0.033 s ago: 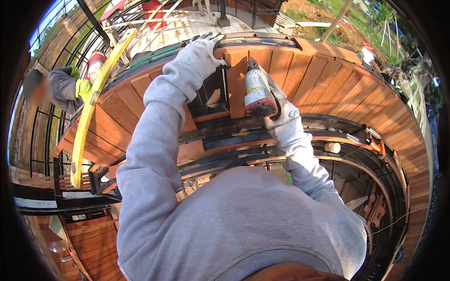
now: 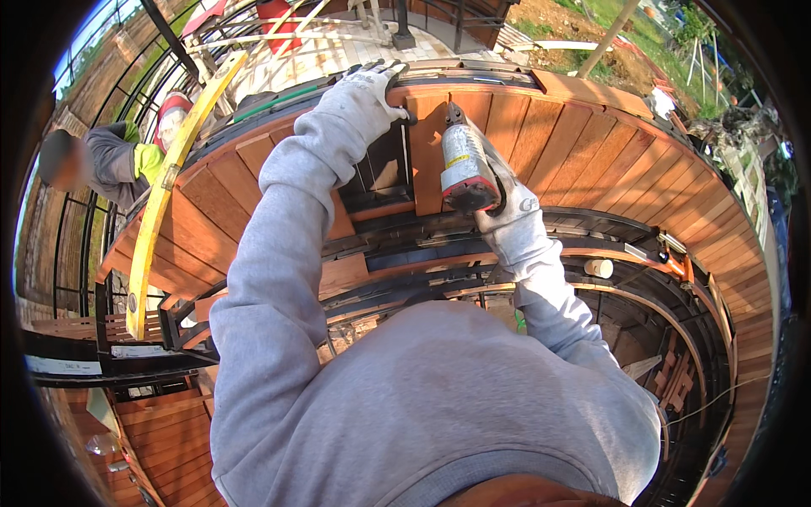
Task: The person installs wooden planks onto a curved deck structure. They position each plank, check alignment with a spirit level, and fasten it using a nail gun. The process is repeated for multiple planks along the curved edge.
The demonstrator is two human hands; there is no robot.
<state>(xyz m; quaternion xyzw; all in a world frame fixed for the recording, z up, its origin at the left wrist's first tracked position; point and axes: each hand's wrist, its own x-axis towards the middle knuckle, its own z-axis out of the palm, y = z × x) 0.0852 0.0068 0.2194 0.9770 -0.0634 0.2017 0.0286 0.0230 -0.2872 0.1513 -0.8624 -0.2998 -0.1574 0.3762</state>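
My right hand (image 2: 511,190), in a white glove, is closed round the handle of a silver power tool (image 2: 466,165) with a red-and-black rear end. Its dark nose points away from me and meets the far part of a reddish wooden plank (image 2: 424,156). The handle itself is mostly hidden. My left hand (image 2: 367,89), gloved in white with dark fingertips, rests at the far edge of the curved deck. Its fingers stretch over that edge, and the thumb reaches toward the plank. Beside the plank, an opening (image 2: 380,169) shows the black metal frame.
A yellow spirit level (image 2: 182,156) lies across the planks at left, with a person (image 2: 114,160) beyond it. Laid planks (image 2: 583,152) curve away to the right. Below are black curved rails (image 2: 422,275) and a white cup-like object (image 2: 598,268).
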